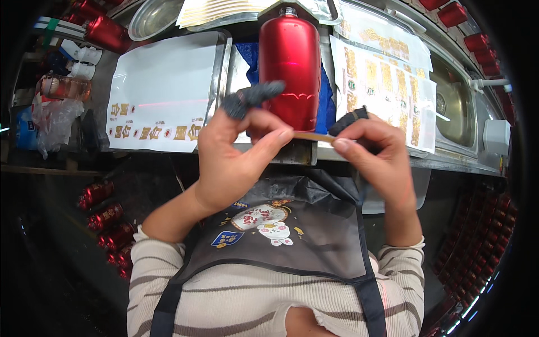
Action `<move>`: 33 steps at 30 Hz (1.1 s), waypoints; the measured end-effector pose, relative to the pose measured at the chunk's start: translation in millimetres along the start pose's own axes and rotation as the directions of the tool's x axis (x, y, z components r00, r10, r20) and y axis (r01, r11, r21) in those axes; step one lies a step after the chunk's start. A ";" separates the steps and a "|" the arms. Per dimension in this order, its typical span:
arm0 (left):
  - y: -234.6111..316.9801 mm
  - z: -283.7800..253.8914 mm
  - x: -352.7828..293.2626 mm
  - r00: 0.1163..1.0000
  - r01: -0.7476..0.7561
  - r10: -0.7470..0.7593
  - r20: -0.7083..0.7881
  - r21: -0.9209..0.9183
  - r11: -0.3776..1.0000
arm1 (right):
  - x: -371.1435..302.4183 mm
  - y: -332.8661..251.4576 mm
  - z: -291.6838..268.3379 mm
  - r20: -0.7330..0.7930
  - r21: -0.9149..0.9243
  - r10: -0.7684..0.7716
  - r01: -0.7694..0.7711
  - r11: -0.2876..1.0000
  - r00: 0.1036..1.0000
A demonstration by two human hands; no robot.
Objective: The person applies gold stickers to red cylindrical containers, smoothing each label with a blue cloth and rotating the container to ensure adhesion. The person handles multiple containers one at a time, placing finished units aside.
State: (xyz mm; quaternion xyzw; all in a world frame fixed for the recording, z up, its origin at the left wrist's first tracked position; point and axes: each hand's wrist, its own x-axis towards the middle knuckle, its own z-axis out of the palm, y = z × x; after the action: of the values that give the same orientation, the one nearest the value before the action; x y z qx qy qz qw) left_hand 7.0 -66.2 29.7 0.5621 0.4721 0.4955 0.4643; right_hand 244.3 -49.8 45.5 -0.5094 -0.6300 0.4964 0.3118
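So both hands are busy with one thin tan strip (pixel 313 136), right in the middle of the frame, just below the bottom end of a big shiny red bottle (pixel 289 67). Left hand (pixel 241 151) has the strip's left end nipped at the fingertips, and the right hand (pixel 375 147) is pinching the other end, so it's held pretty much level between them. There's a black finger cover (pixel 240 101) on the left hand, its tip overlapping the bottle in view; can't tell if they actually touch. The right hand has some black wrapping (pixel 349 119) too.

The bottle's neck points to the top edge, with blue cloth (pixel 327 98) peeking out beside it. Left of that, a white sheet (pixel 163 73) with a few gold stickers near its lower edge; on the right, sheets (pixel 384 106) loaded with gold ones. Sink (pixel 449 101) at far right, metal bowl (pixel 154 19) upper left, more red bottles (pixel 115 236) lower left.
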 end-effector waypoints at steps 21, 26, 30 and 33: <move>-42.0 6.1 -10.5 0.984 0.027 -0.026 -0.176 0.002 1.000 | 1.8 25.2 38.4 -0.107 0.351 0.165 -0.118 0.929 0.981; -53.6 -4.9 -11.0 0.969 0.030 -0.026 -0.245 0.011 1.000 | 2.0 26.3 38.0 -0.105 0.327 0.163 -0.120 0.937 0.981; -64.5 -6.3 -10.2 0.985 -0.059 0.067 -0.162 0.055 0.997 | 1.2 24.3 38.2 -0.106 0.316 0.155 -0.115 0.942 0.982; -66.7 0.3 -9.1 0.992 -0.066 0.075 -0.106 0.087 0.994 | 0.9 24.7 38.8 -0.107 0.351 0.168 -0.121 0.929 0.980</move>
State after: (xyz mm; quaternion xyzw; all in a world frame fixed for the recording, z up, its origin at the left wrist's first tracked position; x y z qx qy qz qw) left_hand 2.0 -67.1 -37.4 0.5695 0.4967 0.5214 0.3965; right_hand 217.3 -61.2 10.0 -0.5247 -0.4722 0.5844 0.4002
